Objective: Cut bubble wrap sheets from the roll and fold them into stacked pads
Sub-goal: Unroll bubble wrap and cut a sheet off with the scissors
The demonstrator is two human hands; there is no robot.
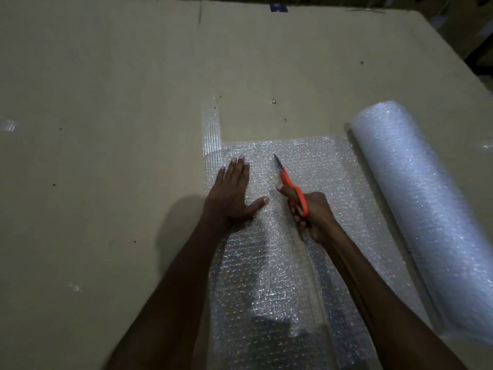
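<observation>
While flat and splayed at centre frame on the bubble wrap sheet (pixel 314 166), the left hand (pixel 231 194), beside it the right hand (pixel 313 213) fisted around orange scissors (pixel 292 188).

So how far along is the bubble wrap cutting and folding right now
Early on. Done: a clear bubble wrap sheet is unrolled from the big bubble wrap roll. In hand: the left hand pins it flat while the right hand runs orange-handled scissors up it. Left: finishing the cut, folding, stacking; no pads visible.
</observation>
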